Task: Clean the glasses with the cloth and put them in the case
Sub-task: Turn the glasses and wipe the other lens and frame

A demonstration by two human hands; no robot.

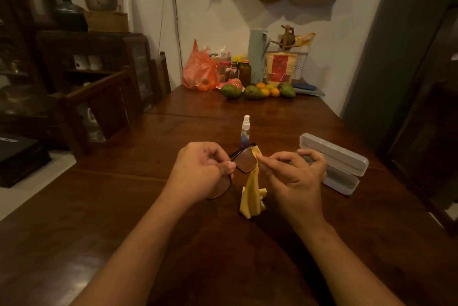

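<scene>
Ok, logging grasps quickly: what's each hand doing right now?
Left hand: closed, holding the glasses.
Right hand: closed, pinching the yellow cloth on the lens.

Dark-framed glasses (pixel 244 160) sit mid-frame, yellow cloth (pixel 251 196) draped over one lens; the clear case (pixel 334 164) lies open at right.

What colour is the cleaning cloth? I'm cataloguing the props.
Yellow; the cloth hangs from the right hand, shown in the head view.

Glossy dark wood worktop (pixel 198 243); soft, matt yellow cloth (pixel 250 196); translucent frosted plastic case (pixel 339 157); thin dark-rimmed glasses (pixel 244 160) with smooth tinted lenses.
</scene>
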